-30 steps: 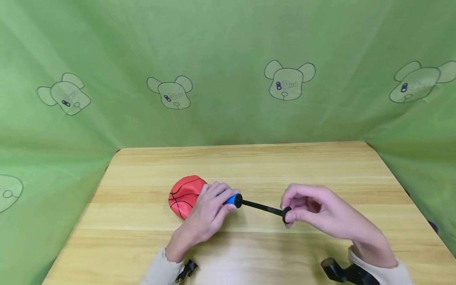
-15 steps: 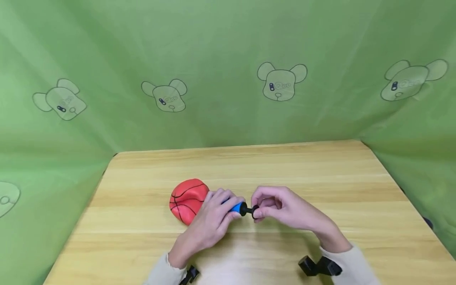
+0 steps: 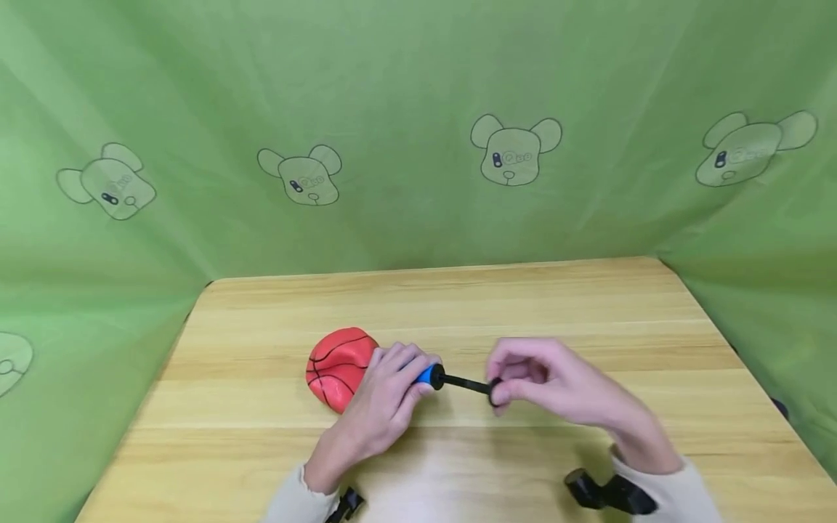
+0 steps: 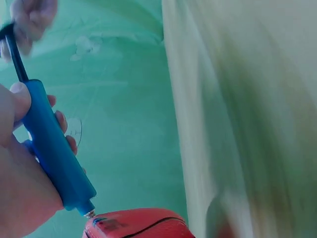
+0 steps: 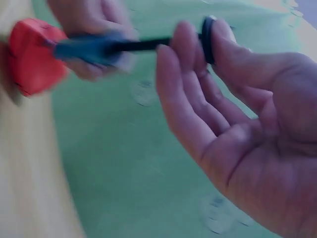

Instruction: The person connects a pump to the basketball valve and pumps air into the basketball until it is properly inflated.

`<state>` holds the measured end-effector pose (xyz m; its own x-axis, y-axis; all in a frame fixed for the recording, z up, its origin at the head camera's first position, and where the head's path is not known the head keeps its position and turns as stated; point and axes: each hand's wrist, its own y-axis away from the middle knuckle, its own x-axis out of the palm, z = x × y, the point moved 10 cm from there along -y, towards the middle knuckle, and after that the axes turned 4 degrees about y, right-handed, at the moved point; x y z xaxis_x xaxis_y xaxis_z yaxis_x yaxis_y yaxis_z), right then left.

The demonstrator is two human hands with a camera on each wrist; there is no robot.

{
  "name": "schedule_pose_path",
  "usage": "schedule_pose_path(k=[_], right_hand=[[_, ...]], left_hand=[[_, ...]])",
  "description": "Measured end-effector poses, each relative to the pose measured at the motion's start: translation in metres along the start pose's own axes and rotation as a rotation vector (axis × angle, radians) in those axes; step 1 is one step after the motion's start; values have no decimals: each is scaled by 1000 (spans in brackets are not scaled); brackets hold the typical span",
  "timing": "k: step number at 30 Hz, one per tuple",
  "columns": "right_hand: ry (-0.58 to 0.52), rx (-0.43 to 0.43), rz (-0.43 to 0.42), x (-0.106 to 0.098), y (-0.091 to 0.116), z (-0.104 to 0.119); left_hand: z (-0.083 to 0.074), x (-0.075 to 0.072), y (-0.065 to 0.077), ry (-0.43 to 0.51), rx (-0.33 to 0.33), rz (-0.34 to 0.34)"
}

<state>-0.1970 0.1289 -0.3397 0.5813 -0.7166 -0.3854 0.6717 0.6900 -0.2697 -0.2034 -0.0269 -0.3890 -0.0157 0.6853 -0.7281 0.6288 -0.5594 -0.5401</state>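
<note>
My left hand (image 3: 386, 396) grips the blue barrel of a small hand pump (image 4: 57, 144). At the barrel's end, a thin metal needle meets the top of a dented red ball (image 3: 336, 367) with black basketball lines. In the head view the ball lies on the table just left of that hand. My right hand (image 3: 556, 381) pinches the round black handle (image 5: 208, 39) of the pump between thumb and fingers. Between the two hands the black rod (image 3: 466, 383) shows, drawn partly out of the barrel. Most of the barrel is hidden under the left fingers in the head view.
A light wooden table (image 3: 261, 312) spreads under both hands. Green cloth (image 3: 405, 211) with printed bear heads hangs behind it and at both sides. Black camera mounts sit on both wrists, the right one (image 3: 608, 494) close over the tabletop.
The right hand went left, pushing the rod nearly all the way into the barrel, then came back right, drawing it partly out. The left hand keeps its grip, shifting only slightly.
</note>
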Motion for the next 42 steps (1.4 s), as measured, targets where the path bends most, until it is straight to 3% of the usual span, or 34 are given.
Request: schedule_pose_path(k=[5,8,13,17,20,24,29,33,37,42], right_hand=[[-112,102,-2,25,-21,-39],[-143,114,14,31,-26,-46],[-65,38,82,23,-18,-22],[0,-33,57,-1,1,8],[37,-32,33,-12,10,17],[2,-28,42,-4,3,8],[-81,50,39,18,-18,-28],[-136,88,28,29,-27,-47],[-144,71,51,30,-26,-41],[-55,-21,25,5,-5,-4]], left_hand=[[-4,4,3,-22,17,8],[-2,3,6,-27,9,9],[2,1,7,-14,-5,29],[7,-7,5,-9,-26,10],[9,-11,4,-12,-32,3],[5,-8,3,-2,-19,5],[-2,2,2,5,1,36],[-1,2,4,-25,-21,40],[1,0,5,-27,-28,50],[7,-6,2,-9,-40,36]])
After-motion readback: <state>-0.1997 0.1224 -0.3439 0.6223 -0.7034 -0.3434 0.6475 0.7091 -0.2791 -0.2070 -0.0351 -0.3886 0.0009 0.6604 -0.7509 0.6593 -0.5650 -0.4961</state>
